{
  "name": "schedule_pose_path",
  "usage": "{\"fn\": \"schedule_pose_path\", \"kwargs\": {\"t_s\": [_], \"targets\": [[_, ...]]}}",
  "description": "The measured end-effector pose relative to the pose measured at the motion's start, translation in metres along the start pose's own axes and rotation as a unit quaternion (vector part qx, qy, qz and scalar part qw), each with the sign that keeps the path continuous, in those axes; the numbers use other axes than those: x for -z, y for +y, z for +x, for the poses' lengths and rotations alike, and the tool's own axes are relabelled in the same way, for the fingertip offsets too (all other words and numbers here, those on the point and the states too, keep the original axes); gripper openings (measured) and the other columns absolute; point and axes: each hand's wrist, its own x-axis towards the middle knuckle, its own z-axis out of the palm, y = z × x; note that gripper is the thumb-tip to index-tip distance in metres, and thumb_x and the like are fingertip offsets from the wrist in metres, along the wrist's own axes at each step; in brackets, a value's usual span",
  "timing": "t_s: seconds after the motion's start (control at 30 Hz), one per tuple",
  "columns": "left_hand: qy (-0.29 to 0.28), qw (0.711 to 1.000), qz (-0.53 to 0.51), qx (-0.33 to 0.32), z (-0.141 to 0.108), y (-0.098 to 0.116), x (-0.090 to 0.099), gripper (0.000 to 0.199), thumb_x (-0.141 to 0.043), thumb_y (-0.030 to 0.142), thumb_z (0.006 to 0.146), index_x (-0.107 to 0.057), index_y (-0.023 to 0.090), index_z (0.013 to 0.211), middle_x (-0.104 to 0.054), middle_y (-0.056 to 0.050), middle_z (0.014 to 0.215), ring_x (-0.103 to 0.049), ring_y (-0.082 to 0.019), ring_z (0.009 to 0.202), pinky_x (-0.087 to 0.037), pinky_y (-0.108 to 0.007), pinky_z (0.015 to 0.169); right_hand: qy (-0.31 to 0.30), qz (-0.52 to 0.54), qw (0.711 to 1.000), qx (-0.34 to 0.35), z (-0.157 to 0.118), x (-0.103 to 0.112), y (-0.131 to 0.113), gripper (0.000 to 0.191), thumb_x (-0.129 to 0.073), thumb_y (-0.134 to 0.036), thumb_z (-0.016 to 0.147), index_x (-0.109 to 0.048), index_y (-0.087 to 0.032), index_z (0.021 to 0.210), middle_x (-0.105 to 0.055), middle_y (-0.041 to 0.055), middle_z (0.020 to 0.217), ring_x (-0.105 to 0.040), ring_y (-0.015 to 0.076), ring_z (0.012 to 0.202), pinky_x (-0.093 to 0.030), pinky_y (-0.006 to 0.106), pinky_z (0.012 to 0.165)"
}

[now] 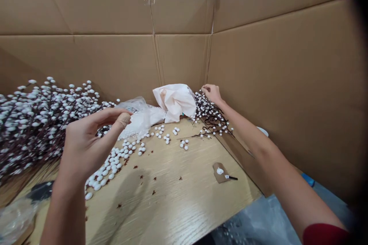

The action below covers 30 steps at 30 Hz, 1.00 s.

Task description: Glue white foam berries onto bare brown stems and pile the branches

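Note:
My left hand (92,138) is raised over the left side of the table, thumb and fingers drawn together in a pinch. Whatever sits between its tips is too small to make out. Below it, loose white berry-like balls (113,162) are spread on the wood. Far back on the right, my right hand (212,92) has its fingers pinched at the top of a small bundle of dark stems with white berries (205,109). What those fingertips hold cannot be made out. One berry stem (198,135) lies along the bundle's near side.
A large bunch of white-berry branches (43,118) fills the left. Clear plastic bags (136,116) and crumpled white paper (175,101) lie at the back. Cardboard walls (115,61) enclose the table. A cardboard scrap (220,173) with white blobs and a dark stick lies front right.

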Motion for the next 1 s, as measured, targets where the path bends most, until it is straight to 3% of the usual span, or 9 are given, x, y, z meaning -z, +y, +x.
{"fn": "schedule_pose_path", "kwargs": {"t_s": [0.23, 0.37, 0.47, 0.53, 0.6, 0.67, 0.73, 0.8, 1.0], "targets": [[0.007, 1.0, 0.001, -0.011, 0.0, 0.002, 0.004, 0.015, -0.062, 0.03, 0.081, -0.069, 0.019, 0.085, -0.069, 0.0, 0.082, -0.062, -0.011, 0.071, -0.047, -0.024, 0.068, 0.156, 0.099, 0.983, 0.001, 0.038, 0.015, -0.028, 0.019, -0.042, -0.021, 0.085, -0.059, -0.014, 0.087, -0.064, 0.0055, 0.075, -0.062, 0.0128, 0.067, -0.052, 0.028, 0.066], [-0.019, 1.0, -0.004, -0.007, 0.001, 0.009, 0.005, 0.015, -0.061, 0.03, 0.08, -0.069, 0.018, 0.082, -0.069, 0.0, 0.078, -0.061, -0.011, 0.068, -0.047, -0.023, 0.066, 0.188, 0.184, 0.964, 0.047, 0.036, 0.03, -0.061, 0.011, -0.05, -0.021, 0.084, -0.059, -0.015, 0.082, -0.065, 0.0045, 0.075, -0.066, 0.0127, 0.069, -0.056, 0.028, 0.069], [-0.125, 0.989, -0.077, 0.016, 0.001, 0.02, 0.003, 0.019, -0.058, 0.033, 0.082, -0.07, 0.018, 0.079, -0.07, -0.001, 0.081, -0.062, -0.012, 0.072, -0.047, -0.021, 0.065, 0.163, 0.113, 0.967, 0.162, 0.012, 0.04, -0.099, 0.016, -0.054, -0.027, 0.085, -0.063, -0.015, 0.089, -0.07, 0.0064, 0.081, -0.068, 0.0145, 0.073, -0.057, 0.03, 0.071], [-0.232, 0.957, -0.169, 0.044, -0.001, 0.029, -0.002, 0.025, -0.055, 0.036, 0.085, -0.07, 0.018, 0.08, -0.071, -0.003, 0.086, -0.063, -0.014, 0.078, -0.048, -0.021, 0.066, 0.139, 0.009, 0.954, 0.267, -0.012, 0.045, -0.125, 0.02, -0.054, -0.028, 0.086, -0.065, -0.015, 0.095, -0.072, 0.0088, 0.089, -0.069, 0.0163, 0.079, -0.057, 0.032, 0.075], [-0.323, 0.904, -0.267, 0.081, -0.005, 0.038, -0.01, 0.029, -0.051, 0.038, 0.087, -0.07, 0.017, 0.092, -0.07, -0.006, 0.087, -0.064, -0.015, 0.079, -0.05, -0.023, 0.067, 0.129, -0.067, 0.913, 0.381, -0.038, 0.047, -0.149, 0.02, -0.054, -0.023, 0.086, -0.066, -0.014, 0.099, -0.072, 0.0106, 0.097, -0.069, 0.018, 0.089, -0.057, 0.032, 0.084], [-0.375, 0.854, -0.342, 0.112, -0.01, 0.046, -0.018, 0.033, -0.049, 0.04, 0.088, -0.067, 0.017, 0.103, -0.07, -0.008, 0.091, -0.064, -0.016, 0.077, -0.051, -0.025, 0.067, 0.111, -0.102, 0.864, 0.48, -0.062, 0.046, -0.168, 0.024, -0.054, -0.016, 0.086, -0.064, -0.015, 0.107, -0.071, 0.0096, 0.103, -0.067, 0.0173, 0.097, -0.056, 0.03, 0.089], [-0.384, 0.826, -0.392, 0.131, -0.015, 0.053, -0.025, 0.034, -0.05, 0.041, 0.088, -0.065, 0.016, 0.105, -0.068, -0.008, 0.094, -0.064, -0.015, 0.078, -0.05, -0.024, 0.067, 0.122, -0.1, 0.82, 0.55, -0.083, 0.043, -0.185, 0.034, -0.054, -0.011, 0.085, -0.058, -0.015, 0.118, -0.069, 0.0096, 0.11, -0.064, 0.0171, 0.105, -0.056, 0.029, 0.091], [-0.371, 0.818, -0.418, 0.136, -0.021, 0.057, -0.029, 0.031, -0.053, 0.04, 0.087, -0.065, 0.015, 0.101, -0.067, -0.008, 0.092, -0.063, -0.014, 0.076, -0.05, -0.023, 0.065, 0.132, -0.086, 0.793, 0.589, -0.1, 0.041, -0.198, 0.043, -0.054, -0.01, 0.084, -0.051, -0.013, 0.127, -0.066, 0.0118, 0.117, -0.06, 0.0189, 0.112, -0.056, 0.03, 0.092], [-0.294, 0.831, -0.442, 0.167, -0.039, 0.059, -0.026, 0.021, -0.062, 0.033, 0.083, -0.063, 0.012, 0.086, -0.065, -0.004, 0.078, -0.061, -0.01, 0.066, -0.045, -0.019, 0.058, 0.125, -0.066, 0.781, 0.608, -0.136, 0.033, -0.224, 0.042, -0.051, -0.012, 0.087, -0.048, -0.004, 0.128, -0.065, 0.0202, 0.115, -0.052, 0.0244, 0.122, -0.054, 0.034, 0.094]]}}
